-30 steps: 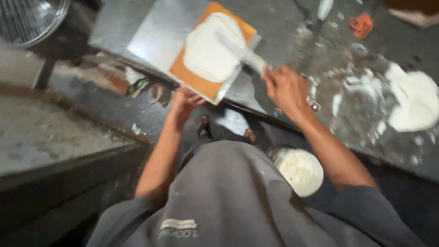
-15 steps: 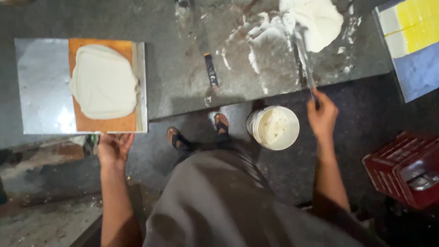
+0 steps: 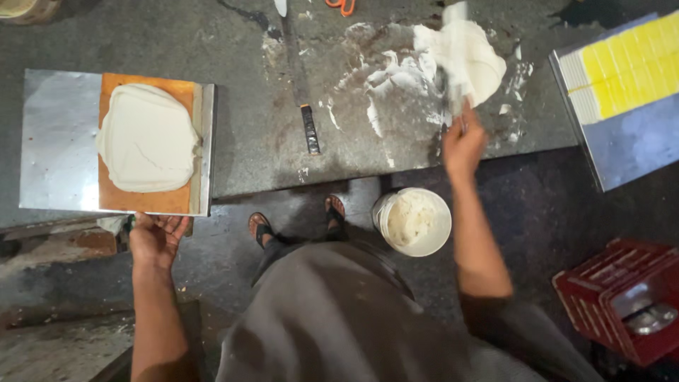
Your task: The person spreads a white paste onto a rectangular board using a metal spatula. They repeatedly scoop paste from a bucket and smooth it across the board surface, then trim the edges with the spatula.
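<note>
My right hand (image 3: 463, 141) is curled around the handle of a flat scraper (image 3: 456, 67), whose blade lies in the heap of white paste (image 3: 467, 53) near the far edge of the dark stone table (image 3: 269, 141), toward its right end. The paste there is thick, soft and off-white, piled in a lumpy mound with smeared streaks trailing off to the left across the stone.

My left hand (image 3: 157, 237) is at the near edge of the table, fingers loosely spread and touching the underside edge of a shiny metal sheet (image 3: 60, 141) that overhangs the table's left end. On that sheet lies an orange tile (image 3: 145, 201), and most of its face is covered by a smooth, rounded slab of the same white paste (image 3: 147, 138), with a faint crack line across it.

A narrow dark blade tool (image 3: 310, 129) lies on the table between the two patches. On the floor just below the near edge stands a white bucket (image 3: 412, 221) with paste inside, beside my sandalled feet (image 3: 297, 216). A red crate (image 3: 622, 301) sits on the floor to the right.
</note>
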